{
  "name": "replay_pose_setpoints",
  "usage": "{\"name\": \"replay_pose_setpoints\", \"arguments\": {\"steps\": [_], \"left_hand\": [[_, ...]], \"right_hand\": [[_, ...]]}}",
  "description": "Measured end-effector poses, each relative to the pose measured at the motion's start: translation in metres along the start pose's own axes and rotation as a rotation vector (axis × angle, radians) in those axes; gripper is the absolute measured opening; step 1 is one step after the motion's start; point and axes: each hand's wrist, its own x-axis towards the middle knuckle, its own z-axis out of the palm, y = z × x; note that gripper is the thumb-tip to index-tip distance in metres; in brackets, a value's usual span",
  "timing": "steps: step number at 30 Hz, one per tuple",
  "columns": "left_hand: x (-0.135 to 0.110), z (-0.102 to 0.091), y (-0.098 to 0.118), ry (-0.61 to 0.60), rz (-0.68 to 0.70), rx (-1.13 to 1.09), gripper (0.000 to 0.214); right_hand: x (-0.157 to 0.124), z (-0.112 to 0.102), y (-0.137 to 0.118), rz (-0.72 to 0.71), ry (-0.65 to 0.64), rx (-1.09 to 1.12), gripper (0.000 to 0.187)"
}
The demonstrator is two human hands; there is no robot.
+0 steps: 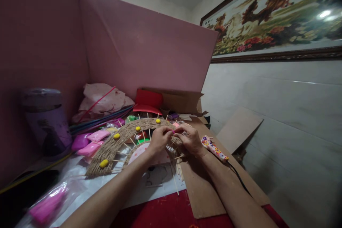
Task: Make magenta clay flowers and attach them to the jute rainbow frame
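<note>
My left hand [161,139] and my right hand [190,139] meet over the right part of a woven twine arch [103,153]. Their fingertips are closed around a tiny magenta piece [174,131], which looks like modelling clay. Thin wooden sticks [127,146] run through the arch like spokes and poke out past its edges. Flattened yellow pieces [117,136] sit spaced along the twine band. Inside the arch lies a smaller half-round [137,152] covered in pale pink patterned fabric. My hands hide part of the arch's right side.
Packets of pink clay [98,135] lie left of the arch, another packet [49,203] nearer me. A flower-patterned tool with a black cord [215,148] rests on cardboard [203,196] at right. A purple container [46,124] stands far left, and a pink panel [144,42] rises behind.
</note>
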Motion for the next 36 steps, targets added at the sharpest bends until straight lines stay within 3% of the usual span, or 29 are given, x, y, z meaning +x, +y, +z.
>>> {"name": "replay_pose_setpoints", "arguments": {"steps": [4, 17, 27, 36], "left_hand": [[-0.0014, -0.0006, 0.0029, 0.018, -0.067, -0.103, 0.02], [0.0026, -0.0035, -0.0057, -0.015, -0.113, -0.208, 0.031], [-0.002, -0.0064, 0.0001, -0.077, -0.18, -0.432, 0.035], [-0.0003, -0.0052, -0.0024, -0.117, -0.2, -0.452, 0.035]], "right_hand": [[-0.0002, 0.0005, 0.0016, 0.026, -0.011, -0.003, 0.005], [-0.0006, 0.0015, 0.0042, -0.092, 0.03, -0.005, 0.005], [-0.0009, 0.0012, 0.0026, -0.059, 0.04, 0.043, 0.004], [-0.0014, 0.0036, 0.0045, -0.092, 0.069, 0.07, 0.002]]}}
